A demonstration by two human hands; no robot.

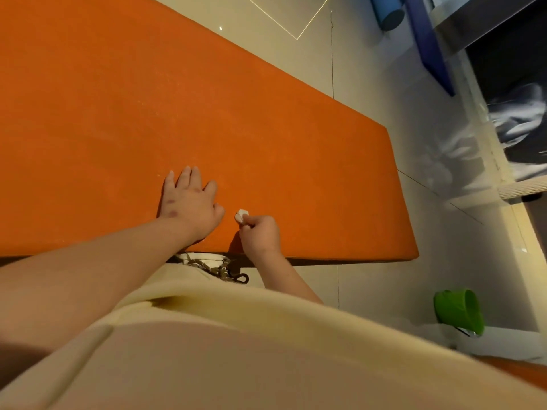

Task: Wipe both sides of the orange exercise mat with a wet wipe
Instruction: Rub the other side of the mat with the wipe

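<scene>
- Orange exercise mat (pixel 207 113) lies flat on the pale floor (pixel 370 84) and fills most of my view, with its short end to the right.
- My left hand (pixel 191 202) rests on the mat by its near long edge, palm down, fingers straight and spread.
- My right hand (pixel 260 235), just beside it on the mat, is curled and pinches a small balled wet wipe (pixel 241 215).
- I judge the mat to be thick, soft foam: light, floppy, and grippy enough that the wipe may drag.
- To turn it over, I would grip the near long edge with both hands, since a one-handed hold would let it sag.
- A green cup (pixel 458 312) lies well apart, beyond the mat's right end.
</scene>
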